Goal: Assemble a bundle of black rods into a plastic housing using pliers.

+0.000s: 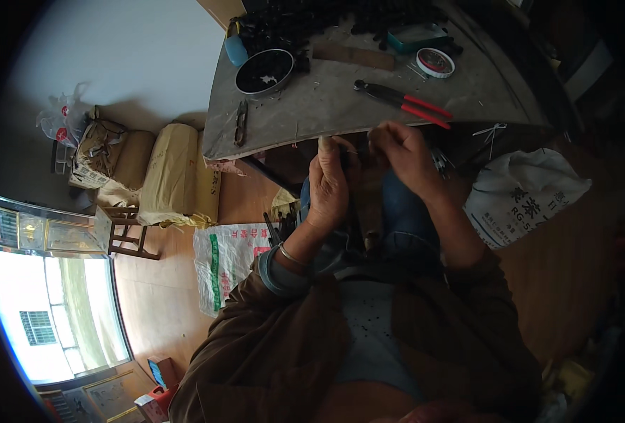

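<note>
Where both hands meet, fingers [341, 144] pinch a thin strip [358, 149].

On table: red-handled metal pliers [402, 102] right of round black bowl [264, 71].
Below table edge: both hands, perhaps touching.
Floor, left: tan paper sacks [175, 175].

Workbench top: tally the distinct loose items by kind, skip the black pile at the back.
On the workbench:
Red-handled pliers: 1
Round dark bowl: 1
Round red-rimmed tin: 1
Teal flat box: 1
Wooden block: 1
Blue container: 1
Small dark tool near the front-left edge: 1
Total: 7
</note>
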A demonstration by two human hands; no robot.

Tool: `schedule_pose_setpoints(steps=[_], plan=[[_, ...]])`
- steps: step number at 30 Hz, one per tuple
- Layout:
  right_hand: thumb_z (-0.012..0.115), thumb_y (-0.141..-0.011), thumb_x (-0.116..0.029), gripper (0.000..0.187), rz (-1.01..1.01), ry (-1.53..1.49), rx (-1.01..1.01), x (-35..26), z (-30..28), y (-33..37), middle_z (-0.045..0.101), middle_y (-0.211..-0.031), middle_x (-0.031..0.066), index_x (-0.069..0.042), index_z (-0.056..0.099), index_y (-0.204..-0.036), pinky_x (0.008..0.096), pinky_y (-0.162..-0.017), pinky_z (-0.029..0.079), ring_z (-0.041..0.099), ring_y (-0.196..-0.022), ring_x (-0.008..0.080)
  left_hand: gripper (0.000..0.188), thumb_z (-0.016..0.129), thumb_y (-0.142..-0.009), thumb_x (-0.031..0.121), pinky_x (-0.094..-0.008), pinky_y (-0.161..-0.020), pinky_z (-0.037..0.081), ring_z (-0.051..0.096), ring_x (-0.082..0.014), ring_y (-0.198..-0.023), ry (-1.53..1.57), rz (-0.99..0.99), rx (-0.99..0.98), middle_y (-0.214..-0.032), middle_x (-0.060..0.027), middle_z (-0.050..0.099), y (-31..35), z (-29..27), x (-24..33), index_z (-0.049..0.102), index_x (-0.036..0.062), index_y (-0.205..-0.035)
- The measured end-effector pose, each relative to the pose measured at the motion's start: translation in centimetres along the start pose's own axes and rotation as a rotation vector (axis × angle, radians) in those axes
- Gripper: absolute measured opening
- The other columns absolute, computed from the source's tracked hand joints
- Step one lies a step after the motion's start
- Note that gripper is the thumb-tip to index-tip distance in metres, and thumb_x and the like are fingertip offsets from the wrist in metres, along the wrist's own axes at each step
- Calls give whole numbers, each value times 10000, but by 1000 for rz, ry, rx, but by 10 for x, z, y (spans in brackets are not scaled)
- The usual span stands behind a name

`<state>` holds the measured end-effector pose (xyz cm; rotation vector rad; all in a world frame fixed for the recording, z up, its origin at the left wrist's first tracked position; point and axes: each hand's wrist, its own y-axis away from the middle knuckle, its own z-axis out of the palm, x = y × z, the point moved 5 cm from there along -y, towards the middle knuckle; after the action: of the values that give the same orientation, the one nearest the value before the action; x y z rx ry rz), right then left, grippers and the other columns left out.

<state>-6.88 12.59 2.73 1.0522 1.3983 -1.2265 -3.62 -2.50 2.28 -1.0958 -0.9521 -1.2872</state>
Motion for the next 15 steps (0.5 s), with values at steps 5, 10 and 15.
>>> schedule_pose_setpoints(steps=[5,10,15], plan=[[695,-831,-226,251,-539,1071,250,-17,-61,-47,563,-762,70,-27,553,-777,360,-623,438,554,-695,220,602,231,-1000,544,-222,-452,307,374,-59,-464,50,-16,59,-538,14,426,-1,-5,11,547,53,-851],[706,-808,-220,258,-567,1184,103,7,-63,-62,539,-780,94,-29,539,-764,407,-651,429,539,-742,280,662,220,-999,550,-219,-444,290,356,-47,-456,-12,57,63,-497,40,389,0,-11,16,588,35,-805],[629,-894,-214,228,-254,615,170,0,-79,-53,555,-725,55,-2,553,-859,309,-555,445,544,-608,152,694,221,-1001,547,-221,-438,278,346,-39,-448,-38,61,155,-487,42,386,-3,-17,18,598,16,-761]])
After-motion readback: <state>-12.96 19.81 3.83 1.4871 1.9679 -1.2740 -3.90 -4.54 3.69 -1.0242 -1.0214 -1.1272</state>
